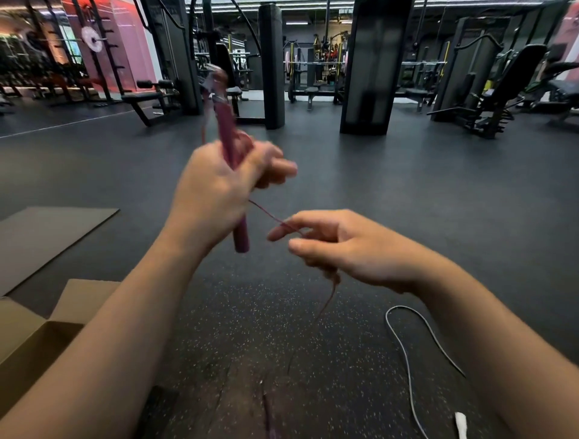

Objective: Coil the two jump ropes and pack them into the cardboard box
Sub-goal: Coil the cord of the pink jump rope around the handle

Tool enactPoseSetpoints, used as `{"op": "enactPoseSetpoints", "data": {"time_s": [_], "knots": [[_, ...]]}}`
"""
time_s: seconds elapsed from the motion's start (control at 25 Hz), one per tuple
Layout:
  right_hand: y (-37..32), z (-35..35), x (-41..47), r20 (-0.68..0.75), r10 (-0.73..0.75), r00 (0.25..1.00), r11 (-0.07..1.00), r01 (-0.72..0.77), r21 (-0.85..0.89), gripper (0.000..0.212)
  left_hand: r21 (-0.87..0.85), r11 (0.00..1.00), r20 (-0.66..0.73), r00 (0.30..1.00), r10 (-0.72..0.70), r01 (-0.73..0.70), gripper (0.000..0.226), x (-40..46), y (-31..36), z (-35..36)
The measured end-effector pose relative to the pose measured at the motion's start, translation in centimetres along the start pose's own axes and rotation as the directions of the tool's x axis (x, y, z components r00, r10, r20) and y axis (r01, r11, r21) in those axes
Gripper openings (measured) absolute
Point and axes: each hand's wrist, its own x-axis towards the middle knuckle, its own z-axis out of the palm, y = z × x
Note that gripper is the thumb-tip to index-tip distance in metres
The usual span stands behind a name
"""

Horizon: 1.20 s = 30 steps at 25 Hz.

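Head | left hand (pixel 216 191) grips handles (pixel 230 147) | right hand (pixel 338 244) pinches cord (pixel 269 214)

Dim gym lit by ceiling strips (pixel 313 3) far overhead; beneath them the left hand (pixel 216 191) smears with motion blur, and edges bow from wide-angle distortion.

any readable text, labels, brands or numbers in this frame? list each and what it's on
None can be read.
Maroon jump-rope handles gripped by the left hand: motion-blurred, no print made out.
Open brown cardboard box: plain, no print shown.
White rope handle: no marking seen.
Distant gym machines: any signage too small and blurred.
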Motion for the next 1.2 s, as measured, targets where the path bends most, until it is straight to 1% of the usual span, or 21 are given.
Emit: {"op": "enactPoseSetpoints", "data": {"time_s": [0.04,0.08,0.16,0.2,0.28,0.36,0.44,0.48,0.6,0.68,0.8,1.0,1.12,1.2], "knots": [[-0.6,-1.0,-0.2,-0.055,-0.042,0.998,0.997,0.038,-0.070,0.020,0.207,0.978,0.093,0.995,0.022,-0.041,0.026,-0.3,-0.3,0.1],[-1.1,-1.8,-0.3,-0.136,-0.096,0.986,0.987,0.077,-0.141,0.019,0.279,0.959,0.201,0.979,-0.008,-0.049,0.032,-0.6,-0.3,0.2],[-1.7,-3.0,-0.6,-0.304,-0.190,0.934,0.967,0.125,-0.222,0.010,0.212,0.977,0.390,0.915,-0.107,0.024,0.044,-1.0,0.2,0.4],[-1.8,-3.1,-0.7,-0.370,-0.216,0.903,0.963,0.135,-0.232,0.008,0.195,0.980,0.441,0.889,-0.126,0.042,0.047,-1.1,0.5,0.4],[-1.6,-2.8,-0.6,-0.465,-0.253,0.848,0.952,0.132,-0.278,0.015,0.234,0.971,0.513,0.844,-0.159,0.041,0.044,-0.9,0.8,0.2],[-1.4,-2.6,-0.5,-0.492,-0.274,0.826,0.939,0.119,-0.323,0.021,0.188,0.977,0.564,0.803,-0.193,0.103,0.034,-0.9,1.2,0.0],[-1.1,-2.7,-0.5,-0.471,-0.272,0.839,0.936,0.116,-0.333,0.018,0.099,0.978,0.585,0.784,-0.208,0.185,0.027,-1.0,1.3,0.1],[-1.0,-2.9,-0.5,-0.457,-0.266,0.849,0.935,0.112,-0.336,0.015,0.073,0.976,0.586,0.783,-0.208,0.205,0.028,-1.1,1.3,0.3],[-1.1,-3.5,-0.7,-0.423,-0.261,0.867,0.931,0.111,-0.348,0.006,0.056,0.981,0.560,0.808,-0.183,0.184,0.034,-1.3,1.0,0.6],[-1.3,-3.6,-0.7,-0.424,-0.276,0.863,0.930,0.129,-0.345,0.008,0.045,0.981,0.545,0.818,-0.184,0.191,0.037,-1.3,1.0,0.6],[-1.5,-3.6,-0.6,-0.433,-0.304,0.848,0.920,0.144,-0.365,0.013,-0.069,0.961,0.539,0.821,-0.188,0.266,0.037,-1.4,1.2,0.8],[-1.0,-3.7,-0.6,-0.402,-0.308,0.862,0.915,0.152,-0.375,0.015,-0.184,0.939,0.525,0.837,-0.156,0.291,0.032,-1.5,1.2,1.4],[-0.9,-4.0,-0.7,-0.369,-0.283,0.885,0.935,0.169,-0.312,0.009,-0.258,0.908,0.502,0.849,-0.166,0.330,0.034,-1.5,1.2,1.5],[-0.7,-4.1,-0.6,-0.384,-0.292,0.876,0.942,0.194,-0.275,0.007,-0.291,0.894,0.496,0.853,-0.165,0.342,0.034,-1.5,1.1,1.4]]}}
